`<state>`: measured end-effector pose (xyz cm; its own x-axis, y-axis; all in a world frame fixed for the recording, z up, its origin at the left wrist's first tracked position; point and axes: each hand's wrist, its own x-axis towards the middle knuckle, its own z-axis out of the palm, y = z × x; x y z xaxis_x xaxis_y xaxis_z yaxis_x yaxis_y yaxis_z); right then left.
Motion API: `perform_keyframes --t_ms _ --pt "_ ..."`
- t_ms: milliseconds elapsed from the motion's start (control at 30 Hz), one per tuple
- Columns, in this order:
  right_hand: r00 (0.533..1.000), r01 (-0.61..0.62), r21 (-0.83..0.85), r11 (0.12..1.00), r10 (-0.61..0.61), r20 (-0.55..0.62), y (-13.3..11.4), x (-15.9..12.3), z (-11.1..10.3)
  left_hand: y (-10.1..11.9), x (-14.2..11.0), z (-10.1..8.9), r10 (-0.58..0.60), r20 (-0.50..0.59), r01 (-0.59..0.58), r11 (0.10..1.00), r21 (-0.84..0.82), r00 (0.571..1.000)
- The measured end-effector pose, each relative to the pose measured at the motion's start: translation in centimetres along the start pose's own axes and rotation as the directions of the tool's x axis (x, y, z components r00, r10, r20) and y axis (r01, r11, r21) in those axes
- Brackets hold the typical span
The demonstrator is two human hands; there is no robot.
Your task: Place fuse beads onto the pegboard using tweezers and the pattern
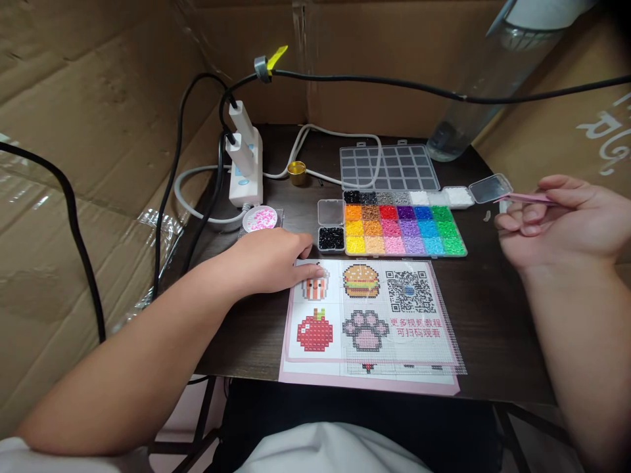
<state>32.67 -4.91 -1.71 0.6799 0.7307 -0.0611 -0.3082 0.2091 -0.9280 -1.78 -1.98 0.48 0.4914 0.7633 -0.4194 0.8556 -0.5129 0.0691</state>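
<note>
My left hand (273,259) rests at the upper left corner of a printed pattern sheet (340,322), thumb stretched onto the sheet and apart from the bent index finger. The sheet has a cupcake, burger, apple and paw in pixel squares. A clear pegboard (404,358) lies over its right part. Raised at the right, my right hand (547,210) is closed on pink tweezers (530,197), their tips pointing left. Behind the sheet stands a sorted bead box (405,228) full of coloured beads. A round dish (261,219) of pink and white beads sits beyond my left hand.
Small boxes hold black beads (330,238) and white beads (458,197). An empty compartment tray (389,167) lies behind. Further back are a gold cup (296,172), a power strip (246,164) and a clear cylinder (493,85). A black cable (365,79) crosses above the table; cardboard walls surround it.
</note>
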Motion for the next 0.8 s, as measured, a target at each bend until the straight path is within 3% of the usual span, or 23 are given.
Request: perform_keyframes --t_ms 200,433,800 --pt "0.997 0.002 0.024 1.0 -0.004 0.072 0.11 0.02 -0.06 0.05 -0.06 -0.01 -0.006 0.008 0.006 1.0 -0.019 1.0" --pt "0.997 0.021 -0.009 1.0 -0.02 0.077 0.29 0.17 -0.03 -0.07 0.08 0.14 0.004 -0.005 -0.004 1.0 0.01 1.0" --pt "0.998 0.057 -0.076 0.995 -0.057 0.005 0.44 0.34 -0.07 0.07 0.21 0.15 0.003 -0.009 -0.003 1.0 0.022 1.0"
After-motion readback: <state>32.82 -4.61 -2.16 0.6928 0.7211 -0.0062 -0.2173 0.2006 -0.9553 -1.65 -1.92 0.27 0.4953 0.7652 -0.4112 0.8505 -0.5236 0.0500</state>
